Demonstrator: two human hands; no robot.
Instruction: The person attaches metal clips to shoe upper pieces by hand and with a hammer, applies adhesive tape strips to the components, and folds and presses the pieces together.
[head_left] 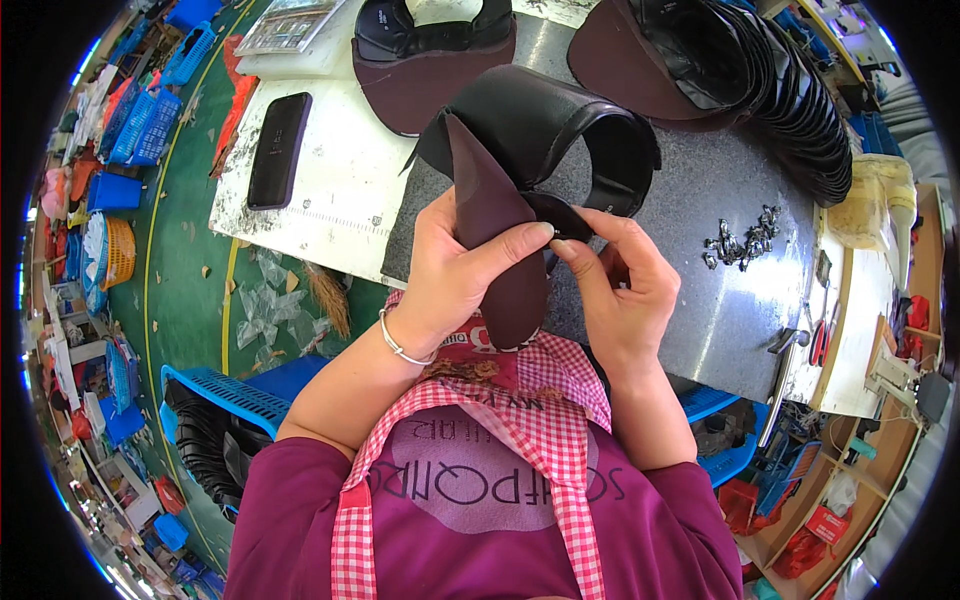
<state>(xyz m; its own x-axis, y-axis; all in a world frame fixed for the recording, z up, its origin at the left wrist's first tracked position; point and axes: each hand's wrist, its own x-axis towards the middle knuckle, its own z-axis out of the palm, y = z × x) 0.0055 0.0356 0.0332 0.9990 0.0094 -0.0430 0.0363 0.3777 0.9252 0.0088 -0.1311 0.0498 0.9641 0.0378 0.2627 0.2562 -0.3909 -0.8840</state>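
Observation:
My left hand [440,270] is closed round the dark brown panel of a shoe upper [510,130], its thumb pressing near the edge. The upper's black, glossy part curves away in an open loop beyond my hands. My right hand [625,285] pinches the black edge with thumb and forefinger, right beside my left thumb. A tiny bright spot shows between the fingertips; I cannot tell what it is. Another brown and black upper [430,75] lies behind, and a long row of nested uppers [760,90] stretches along the far right.
Small dark metal fittings [742,240] lie heaped on the grey tabletop at right, with red-handled scissors [822,340] beyond. A phone [280,150] rests on the white board at left. Below stands a blue basket [225,395] holding black pieces. A yellowish container [865,205] is at right.

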